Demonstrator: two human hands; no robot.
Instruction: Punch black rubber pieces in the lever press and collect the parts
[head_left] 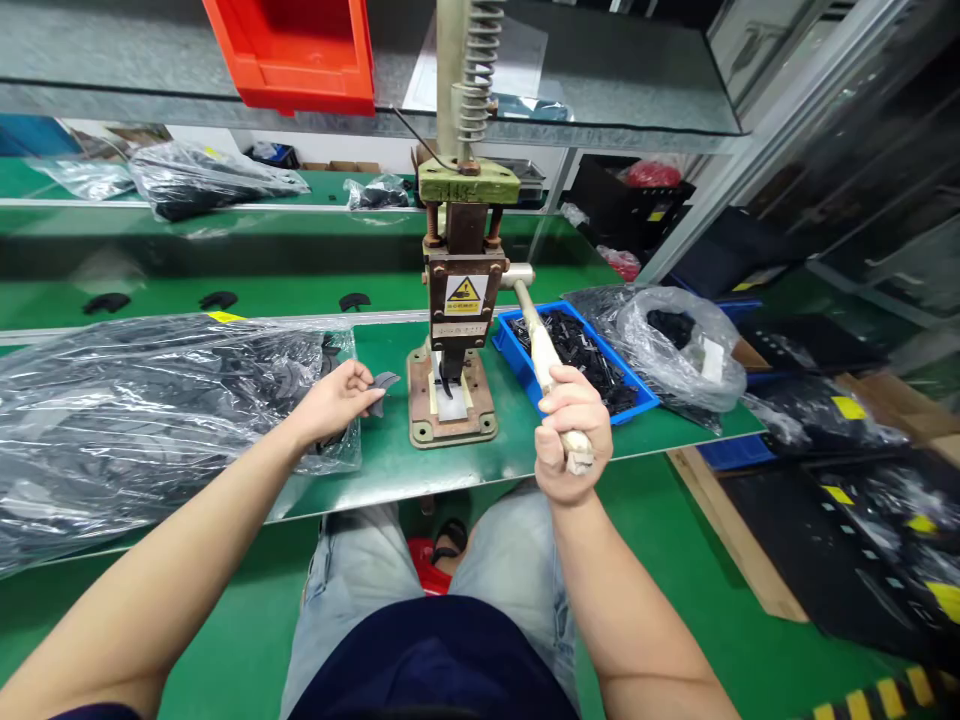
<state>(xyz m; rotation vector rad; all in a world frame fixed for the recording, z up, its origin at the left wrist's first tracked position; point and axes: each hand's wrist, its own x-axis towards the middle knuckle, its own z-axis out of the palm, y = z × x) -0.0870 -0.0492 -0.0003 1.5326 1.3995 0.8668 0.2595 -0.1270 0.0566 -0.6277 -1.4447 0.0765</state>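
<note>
Between the thumb and fingers of my left hand (341,398) is a thin, dark grey curved piece (384,384), held just left of the press base. My right hand (574,428) is wrapped round the pale taped lever (541,345) of a hand press (466,295). Under the ram, a small black curved part (446,386) stands by a light metal plate (451,404) on the press base (454,435). A large clear plastic bag (172,420) of dark curved pieces lies beside and under my left hand.
Right of the press sits a blue tray (525,375) of small black parts, with a clear plastic bag (686,345) beyond. Several black curved pieces (354,301) lie on the green strip behind. An orange bin (307,95) rests on the shelf (630,80) above.
</note>
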